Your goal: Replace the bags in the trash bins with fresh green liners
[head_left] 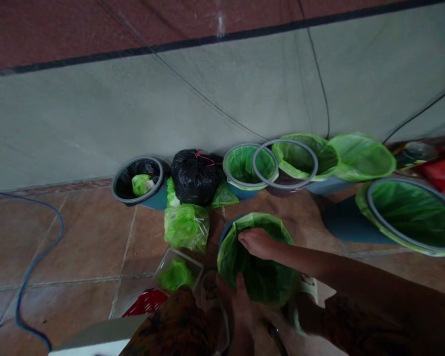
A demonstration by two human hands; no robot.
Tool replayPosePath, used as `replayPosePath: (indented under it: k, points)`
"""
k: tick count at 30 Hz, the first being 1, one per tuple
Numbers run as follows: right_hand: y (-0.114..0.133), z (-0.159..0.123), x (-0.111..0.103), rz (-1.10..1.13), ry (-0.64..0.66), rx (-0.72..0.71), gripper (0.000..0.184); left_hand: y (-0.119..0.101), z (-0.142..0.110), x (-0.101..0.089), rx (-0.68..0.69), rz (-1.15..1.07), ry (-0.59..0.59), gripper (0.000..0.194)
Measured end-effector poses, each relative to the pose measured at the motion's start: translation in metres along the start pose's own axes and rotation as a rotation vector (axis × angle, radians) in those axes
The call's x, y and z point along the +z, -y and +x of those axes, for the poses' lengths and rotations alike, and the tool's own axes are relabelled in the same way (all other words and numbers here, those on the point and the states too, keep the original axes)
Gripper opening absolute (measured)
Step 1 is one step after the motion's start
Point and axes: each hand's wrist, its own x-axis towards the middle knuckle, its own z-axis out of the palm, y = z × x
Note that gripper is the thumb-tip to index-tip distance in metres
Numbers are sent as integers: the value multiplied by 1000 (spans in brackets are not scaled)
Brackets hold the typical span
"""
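Note:
A blue bin with a green plastic liner (261, 282) stands on the tiled floor right in front of me. My right hand (257, 242) reaches in from the right and its fingers curl over the liner at the bin's far rim. My left hand (241, 296) is in shadow at the near rim and seems to pinch the liner's edge there. Inside the liner I see nothing but dark green folds.
More green-lined bins (250, 168) (411, 212) line the grey wall. To the left are a black-lined bin (137, 185), a tied black bag (195, 175) and filled green bags (187, 227). A clear tub (178, 272) and a red basket (148, 301) lie near me. A blue hose (37, 257) runs at left.

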Motion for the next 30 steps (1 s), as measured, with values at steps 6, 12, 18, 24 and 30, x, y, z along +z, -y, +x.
replayPosePath:
  k: [6, 12, 18, 24, 30]
  points:
    - [-3, 20, -36, -327, -169, -192, 20, -29, 42, -6, 320, 217, -156, 43]
    - [-23, 42, -27, -163, -186, -107, 16, -52, 81, 3, 236, 373, -37, 19]
    - [-39, 52, -16, 41, -181, 66, 19, -44, 93, 7, 160, 226, -45, 20]
    - [-36, 64, -19, 56, -115, 174, 19, -37, 116, 13, 12, 66, 16, 24]
    - [-39, 74, -20, 51, -112, 259, 23, -31, 131, 13, -14, 76, 73, 20]
